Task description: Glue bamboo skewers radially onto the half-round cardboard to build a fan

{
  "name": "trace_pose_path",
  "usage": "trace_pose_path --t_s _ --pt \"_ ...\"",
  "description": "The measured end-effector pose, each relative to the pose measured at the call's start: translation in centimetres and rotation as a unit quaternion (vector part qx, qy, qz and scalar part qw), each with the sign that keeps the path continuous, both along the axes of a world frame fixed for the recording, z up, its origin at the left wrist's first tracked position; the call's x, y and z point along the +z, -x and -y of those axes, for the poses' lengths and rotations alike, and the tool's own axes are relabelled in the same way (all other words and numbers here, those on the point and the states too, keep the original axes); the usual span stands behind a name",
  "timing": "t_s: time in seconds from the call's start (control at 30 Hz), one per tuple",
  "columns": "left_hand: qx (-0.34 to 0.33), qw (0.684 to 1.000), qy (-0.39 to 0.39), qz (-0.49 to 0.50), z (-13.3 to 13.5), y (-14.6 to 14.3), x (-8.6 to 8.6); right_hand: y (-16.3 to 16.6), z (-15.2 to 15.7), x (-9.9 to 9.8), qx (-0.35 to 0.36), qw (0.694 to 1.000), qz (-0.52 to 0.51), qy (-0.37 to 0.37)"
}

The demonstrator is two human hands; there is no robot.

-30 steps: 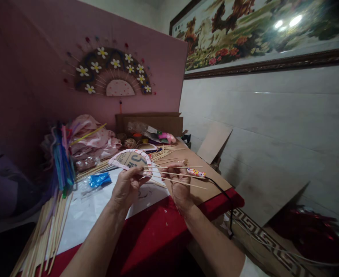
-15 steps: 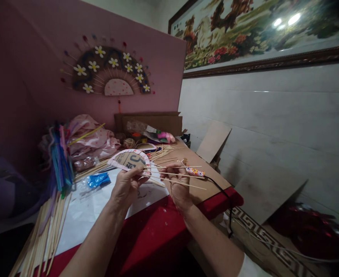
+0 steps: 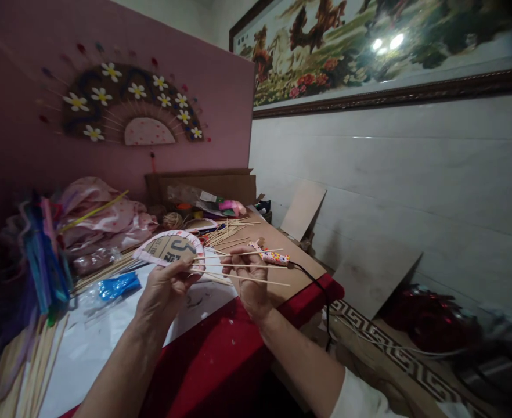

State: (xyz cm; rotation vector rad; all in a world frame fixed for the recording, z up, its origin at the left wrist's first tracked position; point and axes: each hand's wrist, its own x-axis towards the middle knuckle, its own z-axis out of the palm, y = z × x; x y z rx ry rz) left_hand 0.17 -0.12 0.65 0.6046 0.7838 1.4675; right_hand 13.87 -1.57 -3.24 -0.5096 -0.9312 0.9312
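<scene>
My left hand (image 3: pixel 164 290) is closed on the lower right edge of a half-round cardboard piece (image 3: pixel 175 247) with a pink dotted fabric rim. Several thin wooden sticks (image 3: pixel 277 266) stick out to the right from that edge, roughly side by side. Around the middle of these sticks are the fingers of my right hand (image 3: pixel 252 284), bent and touching them. Just behind the right hand lies a glue gun (image 3: pixel 274 256) with a colourful dotted body and a black cord. How the sticks join the cardboard is hidden by my left fingers.
Loose sticks (image 3: pixel 42 360) lie at the front left, near blue and purple pipe cleaners (image 3: pixel 42 261). White paper (image 3: pixel 94 337) covers part of the red-clothed table (image 3: pixel 204 371). Pink fabric (image 3: pixel 103 209) is heaped behind. A flower-decorated fan (image 3: pixel 121 87) hangs on the pink panel.
My view has turned to the right, so the scene sits further left. Both hands keep their hold on the cardboard piece and sticks, with only slight finger movement.
</scene>
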Motion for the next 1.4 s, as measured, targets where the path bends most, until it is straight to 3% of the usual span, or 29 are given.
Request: trace_pose_path --t_s 0.17,0.47,1.1,1.4 --pt "0.010 1.000 0.026 0.005 0.2 -0.3 0.6 0.0 0.2 0.4 0.041 0.998 0.014 0.037" --pt "0.006 1.000 0.026 -0.007 0.2 -0.2 0.4 0.1 0.2 0.2 0.037 0.996 0.035 0.071" --pt "-0.046 0.998 -0.037 -0.023 0.4 -0.5 -0.9 0.1 0.1 -0.1 0.047 0.998 0.039 0.035" --pt "-0.031 0.999 -0.036 -0.019 0.3 -0.7 -0.9 0.2 0.0 -0.1 0.029 0.997 0.041 0.053"
